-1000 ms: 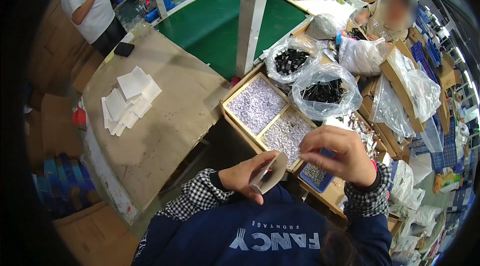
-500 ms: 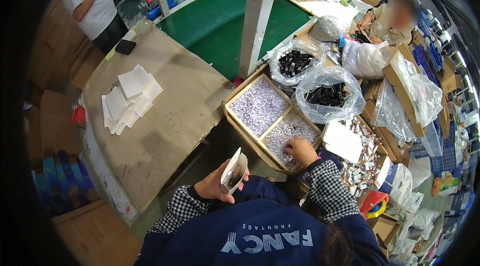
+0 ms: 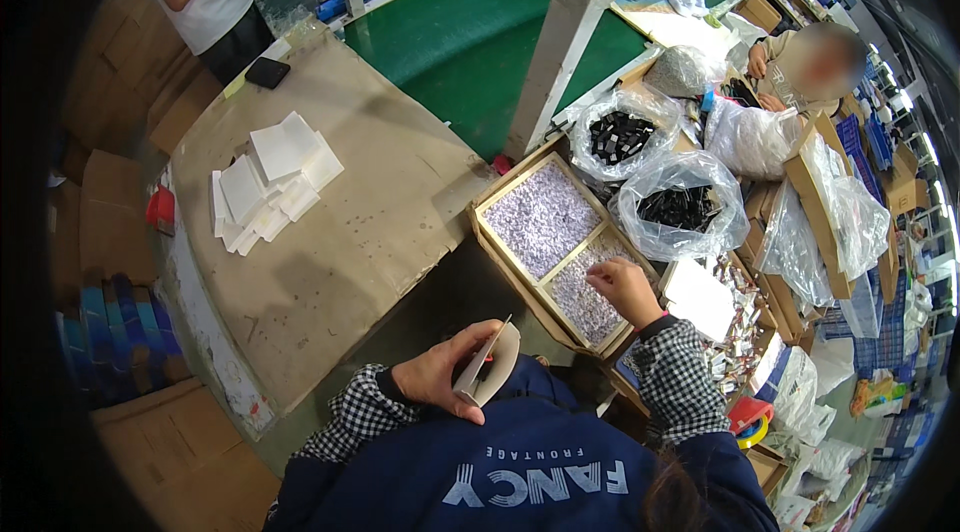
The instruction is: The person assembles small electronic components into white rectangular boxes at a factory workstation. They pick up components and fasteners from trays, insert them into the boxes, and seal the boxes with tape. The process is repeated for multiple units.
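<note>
My left hand [image 3: 448,372] grips a folded white card [image 3: 494,366] in front of my chest. The card stands partly open, with something small and reddish inside that is too small to name. My right hand [image 3: 622,289] hovers just above the near compartment of a divided wooden tray [image 3: 533,289], its fingertips pinched together. Whether a small piece sits between them is hidden. Both compartments hold heaps of tiny pale pieces [image 3: 540,215], lilac-white in the far one and greyer in the near one.
White folded cards [image 3: 275,182] lie piled on the brown-covered table [image 3: 330,317], near a black phone-like object [image 3: 267,73]. Plastic bags of black parts [image 3: 680,209] and a box of small metallic parts [image 3: 735,317] flank the tray. A metal post [image 3: 570,42] rises behind; two people work farther off.
My right hand has lifted out of the pale pieces, fingers pinched. My left hand has turned the card, so its opening faces differently. The whole view has shifted slightly.
</note>
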`<state>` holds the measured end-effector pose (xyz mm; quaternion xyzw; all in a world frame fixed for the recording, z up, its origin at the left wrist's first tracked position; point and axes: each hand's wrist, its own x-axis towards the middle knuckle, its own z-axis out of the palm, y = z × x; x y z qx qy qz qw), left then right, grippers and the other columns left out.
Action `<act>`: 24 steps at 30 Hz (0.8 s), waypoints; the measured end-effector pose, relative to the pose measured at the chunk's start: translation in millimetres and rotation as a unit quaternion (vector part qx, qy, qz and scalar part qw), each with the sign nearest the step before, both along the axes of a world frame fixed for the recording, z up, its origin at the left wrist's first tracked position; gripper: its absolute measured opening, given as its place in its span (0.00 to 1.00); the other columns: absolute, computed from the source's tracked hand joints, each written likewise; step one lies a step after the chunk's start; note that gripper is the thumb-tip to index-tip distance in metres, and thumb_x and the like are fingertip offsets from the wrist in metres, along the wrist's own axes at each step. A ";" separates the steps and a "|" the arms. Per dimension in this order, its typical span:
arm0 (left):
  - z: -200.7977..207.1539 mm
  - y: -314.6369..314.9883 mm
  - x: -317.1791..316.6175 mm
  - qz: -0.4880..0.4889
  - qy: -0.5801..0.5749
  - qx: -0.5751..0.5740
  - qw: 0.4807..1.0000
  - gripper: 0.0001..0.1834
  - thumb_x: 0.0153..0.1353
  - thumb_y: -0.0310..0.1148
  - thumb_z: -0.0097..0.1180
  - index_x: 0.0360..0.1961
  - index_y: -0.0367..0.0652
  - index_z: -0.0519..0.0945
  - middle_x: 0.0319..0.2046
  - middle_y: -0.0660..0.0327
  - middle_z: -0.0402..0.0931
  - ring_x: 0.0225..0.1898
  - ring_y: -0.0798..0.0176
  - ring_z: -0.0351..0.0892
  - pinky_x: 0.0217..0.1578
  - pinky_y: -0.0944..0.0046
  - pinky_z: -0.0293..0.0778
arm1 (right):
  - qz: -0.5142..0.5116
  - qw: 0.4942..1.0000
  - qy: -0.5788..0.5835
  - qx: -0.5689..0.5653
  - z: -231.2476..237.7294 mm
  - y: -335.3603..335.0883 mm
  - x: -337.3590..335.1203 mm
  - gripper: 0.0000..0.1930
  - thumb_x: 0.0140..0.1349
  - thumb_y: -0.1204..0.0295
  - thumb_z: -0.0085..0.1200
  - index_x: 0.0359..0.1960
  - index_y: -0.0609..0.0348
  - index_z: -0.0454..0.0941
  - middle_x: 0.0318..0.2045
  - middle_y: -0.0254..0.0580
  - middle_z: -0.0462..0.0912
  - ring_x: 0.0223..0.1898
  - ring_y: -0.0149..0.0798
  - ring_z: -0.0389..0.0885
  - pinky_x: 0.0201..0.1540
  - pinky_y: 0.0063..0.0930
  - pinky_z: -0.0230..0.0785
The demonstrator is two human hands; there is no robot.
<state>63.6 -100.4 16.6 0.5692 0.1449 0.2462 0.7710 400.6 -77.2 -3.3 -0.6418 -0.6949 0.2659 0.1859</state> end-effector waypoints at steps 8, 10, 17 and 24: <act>-3.8 4.5 -10.5 0.009 0.012 0.021 1.000 0.58 0.37 0.44 0.77 0.65 0.45 0.50 0.49 0.57 0.63 0.42 0.68 0.69 0.45 0.64 0.71 | 0.010 0.996 -0.037 0.081 -35.6 47.9 -53.2 0.08 0.56 0.67 0.55 0.31 0.59 0.80 0.28 0.49 0.80 0.34 0.51 0.78 0.39 0.42 0.71; -6.8 4.6 -13.7 0.016 0.011 0.028 0.999 0.58 0.38 0.44 0.77 0.65 0.45 0.50 0.49 0.57 0.63 0.42 0.68 0.69 0.45 0.64 0.71 | 0.009 0.995 -0.057 0.083 -45.8 51.7 -57.7 0.08 0.56 0.67 0.55 0.31 0.59 0.80 0.29 0.50 0.79 0.34 0.51 0.78 0.39 0.42 0.71; -14.1 4.9 -15.0 0.039 -0.015 0.003 0.999 0.58 0.38 0.45 0.77 0.65 0.45 0.50 0.49 0.57 0.64 0.41 0.68 0.70 0.44 0.65 0.71 | -0.028 0.996 0.007 0.084 -36.3 53.0 -57.1 0.08 0.57 0.69 0.56 0.33 0.60 0.80 0.26 0.51 0.81 0.29 0.48 0.81 0.34 0.37 0.73; -5.9 12.3 0.6 0.025 -0.003 -0.010 1.000 0.60 0.36 0.48 0.77 0.65 0.44 0.50 0.48 0.58 0.65 0.41 0.68 0.70 0.43 0.66 0.72 | -0.153 0.953 0.259 -0.044 13.2 53.0 -41.9 0.08 0.63 0.72 0.54 0.37 0.66 0.78 0.26 0.36 0.81 0.26 0.27 0.82 0.27 0.17 0.74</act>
